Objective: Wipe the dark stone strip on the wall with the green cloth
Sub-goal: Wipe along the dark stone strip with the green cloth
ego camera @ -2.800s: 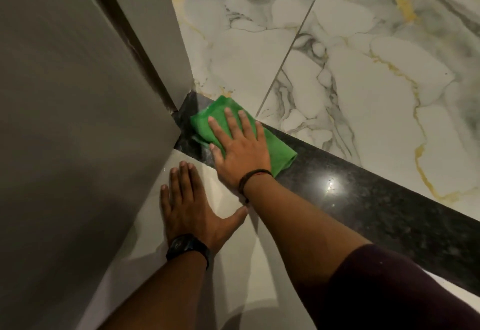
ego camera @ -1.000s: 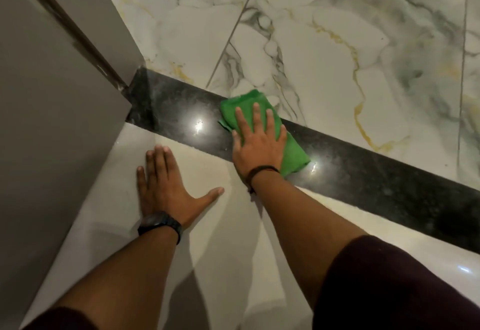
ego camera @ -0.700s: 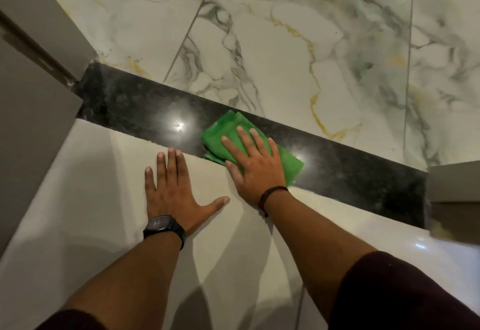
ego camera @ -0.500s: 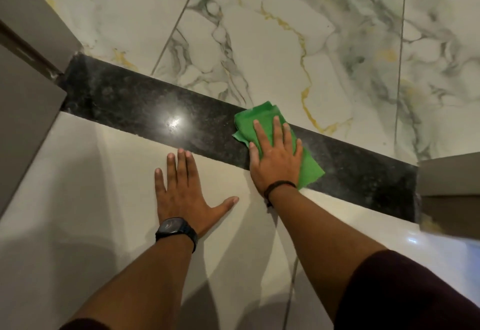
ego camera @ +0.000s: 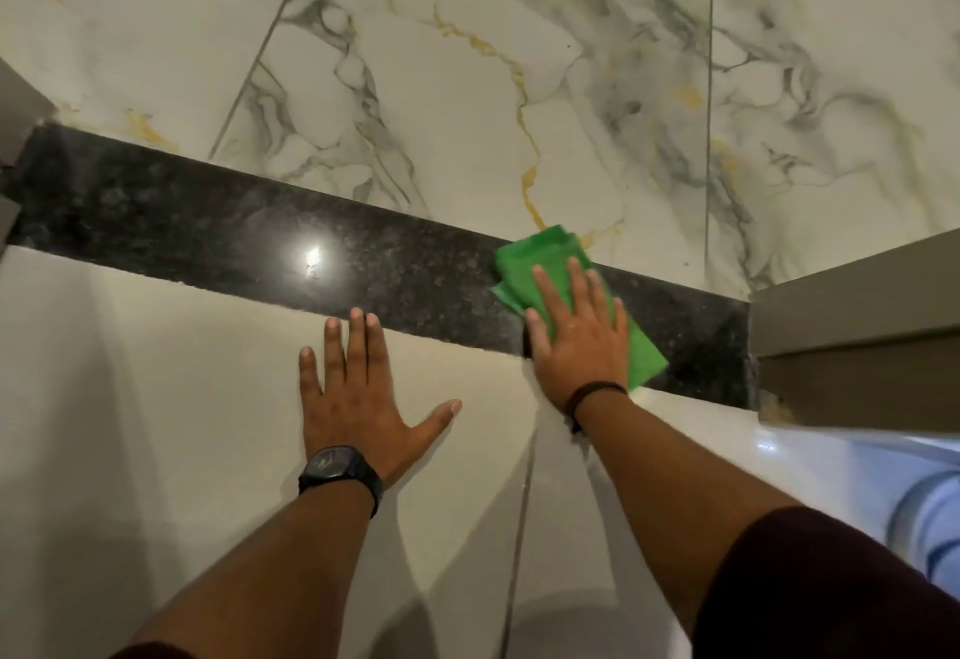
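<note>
A dark speckled stone strip (ego camera: 249,232) runs across the wall from left to right, with a bright light reflection near its middle. A folded green cloth (ego camera: 540,256) lies flat on the strip's right part. My right hand (ego camera: 576,341) presses flat on the cloth with fingers spread, covering its centre. My left hand (ego camera: 358,388) rests flat with fingers apart on the plain cream tile below the strip; it holds nothing and wears a black watch.
White marble tiles (ego camera: 467,76) with grey and gold veins lie above the strip. A grey frame edge (ego camera: 852,326) juts in at the right, close to the cloth. Another grey edge (ego camera: 15,102) borders the strip's left end.
My right hand has slid the green cloth along the strip from its left end toward the right end. My left hand has shifted rightward on the cream tile, staying flat.
</note>
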Motion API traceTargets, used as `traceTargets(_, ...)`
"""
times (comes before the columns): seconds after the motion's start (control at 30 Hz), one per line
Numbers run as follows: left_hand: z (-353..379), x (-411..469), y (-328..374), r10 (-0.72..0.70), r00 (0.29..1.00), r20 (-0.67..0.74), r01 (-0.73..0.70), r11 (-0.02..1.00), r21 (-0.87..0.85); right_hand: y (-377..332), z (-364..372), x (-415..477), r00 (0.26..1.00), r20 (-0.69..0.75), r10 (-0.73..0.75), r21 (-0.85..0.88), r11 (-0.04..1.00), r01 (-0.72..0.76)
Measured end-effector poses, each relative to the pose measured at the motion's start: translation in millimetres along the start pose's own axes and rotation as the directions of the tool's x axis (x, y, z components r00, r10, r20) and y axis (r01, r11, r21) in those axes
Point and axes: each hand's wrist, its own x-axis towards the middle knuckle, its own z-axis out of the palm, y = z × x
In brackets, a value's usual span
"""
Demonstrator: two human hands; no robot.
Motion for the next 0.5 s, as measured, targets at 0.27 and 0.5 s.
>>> traceTargets(0.27, 3, 1, 7, 0.183, 0.983, 0.008, -0.183, 0.983, 0.03, -28, 9, 7, 0.993, 0.001, 0.118, 0.013, 0.993, -0.118)
traceTargets(0.5, 5, -14, 35, 0.213, 0.977, 0.028, -0.213, 0.977, -0.012, 33, -1, -25, 0.985, 0.049, -0.167, -0.015, 0.986, 0.168)
